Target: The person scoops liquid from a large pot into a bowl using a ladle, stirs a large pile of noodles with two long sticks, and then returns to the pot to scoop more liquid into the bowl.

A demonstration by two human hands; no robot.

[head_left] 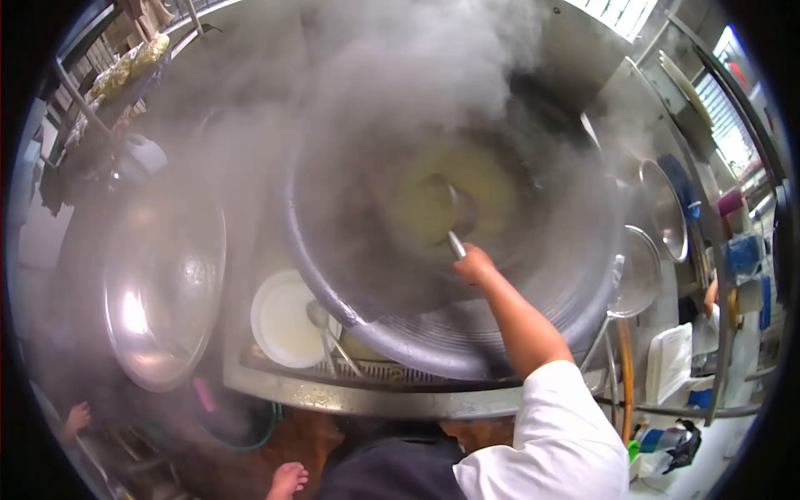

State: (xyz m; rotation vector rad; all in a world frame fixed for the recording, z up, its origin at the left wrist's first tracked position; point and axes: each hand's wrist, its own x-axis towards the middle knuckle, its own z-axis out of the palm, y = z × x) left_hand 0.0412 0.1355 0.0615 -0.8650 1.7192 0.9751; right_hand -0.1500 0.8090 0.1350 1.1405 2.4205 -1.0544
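My right hand point(475, 265) is closed around the metal handle of a ladle point(456, 245), reaching over a very large wok point(323, 304). The ladle's head is down at yellowish liquid point(425, 208) in the bottom of the wok, and steam blurs it. My left hand point(288, 480) is low by my dark apron point(392, 467), fingers loosely bent and apart, with nothing visible in it. Left of the wok's rim sits a white basin point(279, 340) with pale liquid. Another ladle point(317, 315) leans over the basin's edge.
Thick steam point(433, 58) hides the wok's far side. A big shiny metal lid or pan point(162, 333) stands at left. At right are a round strainer point(637, 271), a metal bowl point(664, 208) and a white tray point(669, 362). Another person's hand point(78, 417) shows at far left.
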